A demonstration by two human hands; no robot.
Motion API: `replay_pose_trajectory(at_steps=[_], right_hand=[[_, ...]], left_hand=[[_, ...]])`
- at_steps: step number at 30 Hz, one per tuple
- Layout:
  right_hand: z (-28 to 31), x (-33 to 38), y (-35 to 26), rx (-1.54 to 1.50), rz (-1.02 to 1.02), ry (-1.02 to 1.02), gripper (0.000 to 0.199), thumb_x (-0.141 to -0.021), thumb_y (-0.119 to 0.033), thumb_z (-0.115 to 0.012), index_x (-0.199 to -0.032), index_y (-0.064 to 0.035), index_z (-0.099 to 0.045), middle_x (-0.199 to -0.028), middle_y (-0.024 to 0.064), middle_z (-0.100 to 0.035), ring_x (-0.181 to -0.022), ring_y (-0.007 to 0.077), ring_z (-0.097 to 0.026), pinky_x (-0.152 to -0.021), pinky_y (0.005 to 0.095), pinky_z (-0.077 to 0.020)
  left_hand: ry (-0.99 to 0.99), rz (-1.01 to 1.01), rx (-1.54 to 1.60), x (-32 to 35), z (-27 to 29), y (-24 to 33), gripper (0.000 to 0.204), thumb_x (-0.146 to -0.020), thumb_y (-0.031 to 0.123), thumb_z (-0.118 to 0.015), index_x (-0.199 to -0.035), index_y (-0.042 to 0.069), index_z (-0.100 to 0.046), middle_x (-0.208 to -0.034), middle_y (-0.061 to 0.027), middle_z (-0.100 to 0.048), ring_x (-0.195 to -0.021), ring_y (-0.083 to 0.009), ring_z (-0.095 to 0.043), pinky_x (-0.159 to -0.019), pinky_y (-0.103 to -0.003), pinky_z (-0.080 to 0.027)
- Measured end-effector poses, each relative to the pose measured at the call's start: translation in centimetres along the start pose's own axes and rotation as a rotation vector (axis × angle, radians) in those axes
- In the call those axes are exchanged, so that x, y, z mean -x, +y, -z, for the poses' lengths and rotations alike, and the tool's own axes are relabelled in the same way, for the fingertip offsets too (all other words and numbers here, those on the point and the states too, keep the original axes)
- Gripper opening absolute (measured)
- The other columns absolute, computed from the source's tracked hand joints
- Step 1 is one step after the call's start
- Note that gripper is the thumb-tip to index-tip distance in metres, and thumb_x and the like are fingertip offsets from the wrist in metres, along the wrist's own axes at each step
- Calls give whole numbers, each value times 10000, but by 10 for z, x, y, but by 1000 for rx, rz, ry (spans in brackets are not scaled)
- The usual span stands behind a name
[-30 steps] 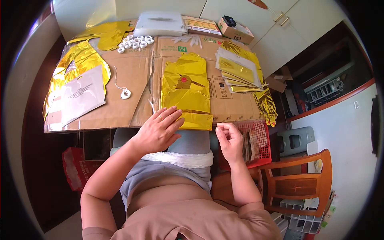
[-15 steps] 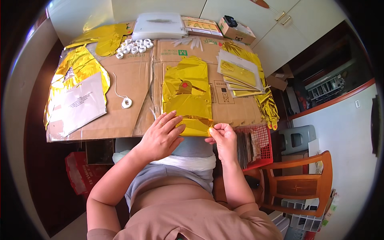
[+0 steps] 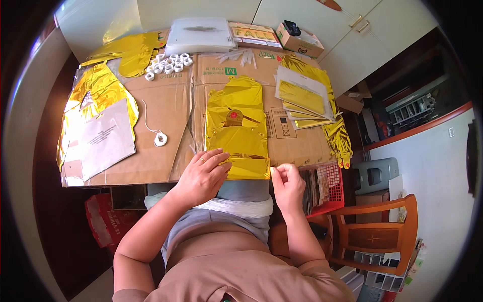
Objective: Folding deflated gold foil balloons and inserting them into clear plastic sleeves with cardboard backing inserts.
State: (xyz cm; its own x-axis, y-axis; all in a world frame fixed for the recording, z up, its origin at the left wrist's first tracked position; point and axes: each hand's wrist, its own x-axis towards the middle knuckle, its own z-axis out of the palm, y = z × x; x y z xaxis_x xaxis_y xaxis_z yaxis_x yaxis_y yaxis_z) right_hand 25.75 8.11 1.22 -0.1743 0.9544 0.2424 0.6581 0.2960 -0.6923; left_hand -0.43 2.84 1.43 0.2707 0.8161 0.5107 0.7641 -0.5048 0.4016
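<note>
A flat gold foil balloon lies on the cardboard-covered table, its near end folded over at the table's front edge. My left hand rests flat on that folded near end, pressing it down. My right hand hovers just right of the foil's lower right corner, thumb and fingers pinched together; something tiny may be between them, I cannot tell what. A roll of white string lies left of the foil.
Stacked gold foil packets lie to the right, crumpled gold foil with a white sheet to the left. Small white rings, a white box and cartons stand at the back. A red basket and a wooden chair sit at my right.
My left hand stayed pressing on the foil's near end. My right hand rose to the foil's lower right corner, then drew slightly right of it with fingers pinched.
</note>
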Motion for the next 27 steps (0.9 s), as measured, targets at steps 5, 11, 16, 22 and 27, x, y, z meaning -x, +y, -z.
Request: replay_pose_trajectory(at_steps=[5,11,16,22,27], right_hand=[[10,-8,-7,201,739,2,417,-788,-153,-827,-1146,-49,-642,-1149,129,-684,-1086,312,-656,-957,467,-503],[-3,-27,29,341,923,-77,399,-848,-136,-741,-1232,-47,-678,-1335,120,-651,-1300,299,-580,-1120,464,-422],[-1,-31,20,351,939,-39,313,-878,-130,-717,-1185,-70,-712,-1297,84,-681,-1268,295,-605,-1125,478,-414],[2,-31,20,284,926,-29,269,-897,-116,-708,-1165,-88,-711,-1249,62,-708,-1214,290,-644,-1116,489,-418],[12,-30,17,232,959,-97,249,-898,-105,-711,-1146,-82,-701,-1191,61,-731,-1195,280,-657,-1102,490,-435]], left_hand=[[-15,17,4,0,1,1,262,-870,79,-700,-1127,28,-686,-1262,-144,-640,-1233,-334,-595,-1018,-455,-470],[-52,7,7,-2,5,4,299,-865,115,-717,-1152,37,-684,-1300,-144,-630,-1255,-341,-584,-1036,-464,-461],[-84,20,49,-2,15,6,406,-827,188,-765,-1198,49,-671,-1329,-147,-621,-1284,-354,-566,-1071,-488,-438],[-157,-15,24,0,21,3,474,-790,186,-789,-1228,58,-661,-1347,-143,-617,-1320,-348,-547,-1117,-506,-412],[-111,-64,9,1,24,-7,435,-805,130,-776,-1220,54,-668,-1288,-137,-655,-1281,-348,-587,-1088,-501,-447]])
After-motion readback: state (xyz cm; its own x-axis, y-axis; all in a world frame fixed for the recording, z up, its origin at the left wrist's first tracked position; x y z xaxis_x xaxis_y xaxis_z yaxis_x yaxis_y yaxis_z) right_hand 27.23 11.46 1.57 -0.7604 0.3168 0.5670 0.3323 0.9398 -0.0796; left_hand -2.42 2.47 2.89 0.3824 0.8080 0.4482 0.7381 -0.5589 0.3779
